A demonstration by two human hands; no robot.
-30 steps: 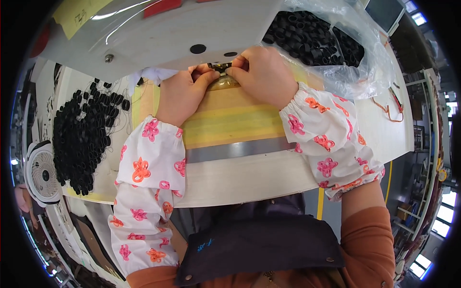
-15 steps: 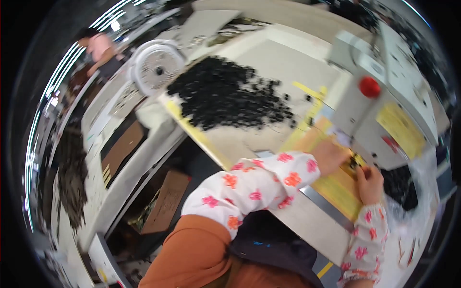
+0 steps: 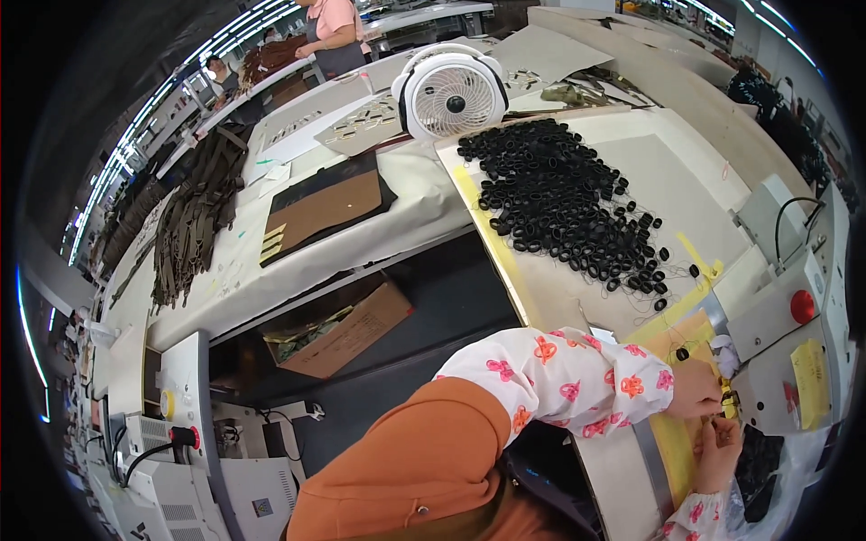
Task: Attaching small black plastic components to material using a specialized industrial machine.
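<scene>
My left hand (image 3: 695, 389) reaches across to the grey machine at the right. Its fingers are bent and closed beside a small yellow and black part (image 3: 729, 401) at the machine's working point. Just nearer to me, my right hand (image 3: 719, 451) is closed in a pinch, its fingertips almost touching the left hand. What either hand pinches is too small and too covered to make out. Under both hands lies a yellow-taped work surface (image 3: 678, 442). One small black loop (image 3: 682, 354) rests on it beside my left hand. A large heap of black loops (image 3: 559, 194) covers the table ahead.
The grey machine head (image 3: 767, 329) with a red button (image 3: 802, 307) stands close to the hands. A white fan (image 3: 456, 101) sits behind the heap. To the left are brown straps (image 3: 200, 212), a brown panel (image 3: 327, 203) and a cardboard box (image 3: 347, 334) below. A person (image 3: 332, 36) stands far off.
The view has swung left, so the table and machine sit differently in the picture. My hands have come closer together at the machine, the right fingertips now near the left ones.
</scene>
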